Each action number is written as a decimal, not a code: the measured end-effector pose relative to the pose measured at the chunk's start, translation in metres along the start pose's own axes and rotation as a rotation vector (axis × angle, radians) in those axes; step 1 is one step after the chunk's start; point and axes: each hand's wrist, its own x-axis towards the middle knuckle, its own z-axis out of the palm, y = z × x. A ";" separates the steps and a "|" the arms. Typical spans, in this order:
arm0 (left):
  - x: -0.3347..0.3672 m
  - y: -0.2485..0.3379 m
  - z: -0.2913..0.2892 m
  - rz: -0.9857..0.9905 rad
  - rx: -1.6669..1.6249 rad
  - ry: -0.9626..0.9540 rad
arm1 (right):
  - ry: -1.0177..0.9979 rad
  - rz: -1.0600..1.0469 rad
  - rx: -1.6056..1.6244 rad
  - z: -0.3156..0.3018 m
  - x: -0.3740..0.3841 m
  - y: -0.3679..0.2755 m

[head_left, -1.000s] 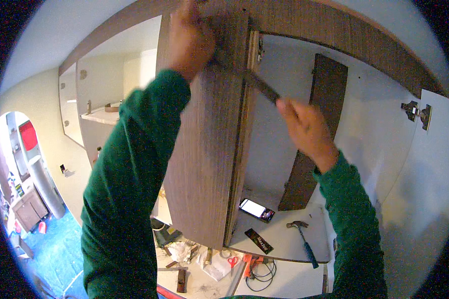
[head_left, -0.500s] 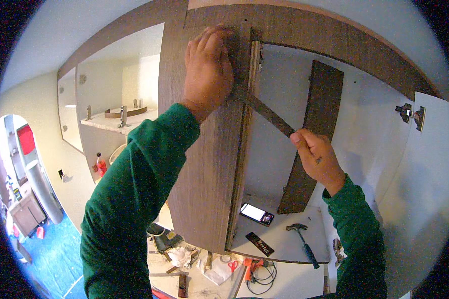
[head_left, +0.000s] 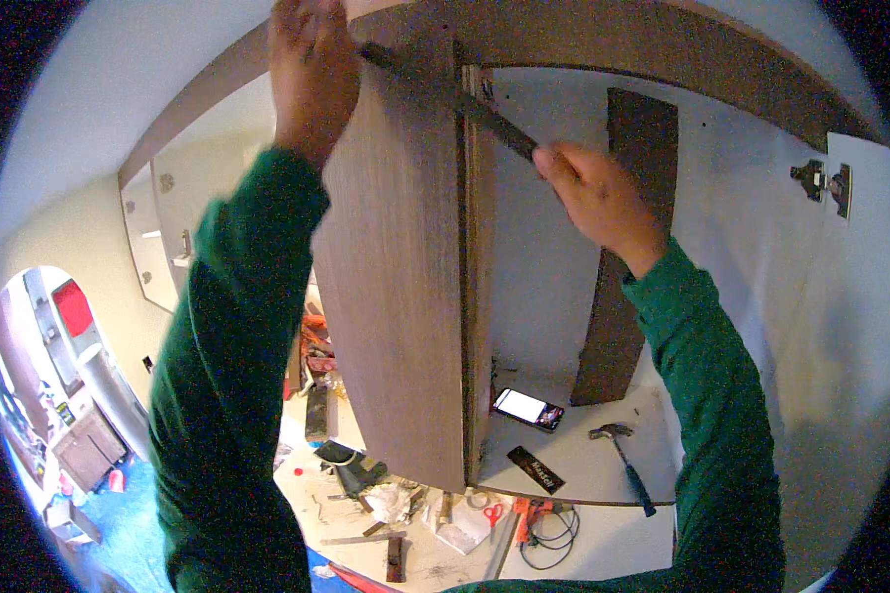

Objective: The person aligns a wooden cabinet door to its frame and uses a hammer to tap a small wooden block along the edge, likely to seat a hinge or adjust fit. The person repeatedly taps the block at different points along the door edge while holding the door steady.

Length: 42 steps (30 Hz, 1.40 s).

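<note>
My right hand is closed around one end of a long, flat, dark bar, which looks like a file. The bar slants up to the left across the edge of a brown wood-grain cabinet door, and its far tip ends close to my left hand. My left hand is raised near the door's upper left edge; its fingers are blurred and partly cut off by the picture's top. Behind the bar is a white cabinet interior with a dark board leaning inside.
On the cabinet floor lie a lit phone, a small black card and a claw hammer. A hinge sticks out at the right. Below, a cluttered worktop holds red scissors, an orange corded tool and scraps.
My left hand has moved up and left, off the area beside the door's right edge. My right hand and the bar have risen, with more of the bar showing. The view has shifted.
</note>
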 end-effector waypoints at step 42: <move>-0.205 0.212 -0.147 -0.555 -0.347 -0.532 | -0.072 0.114 -0.179 0.010 -0.025 0.011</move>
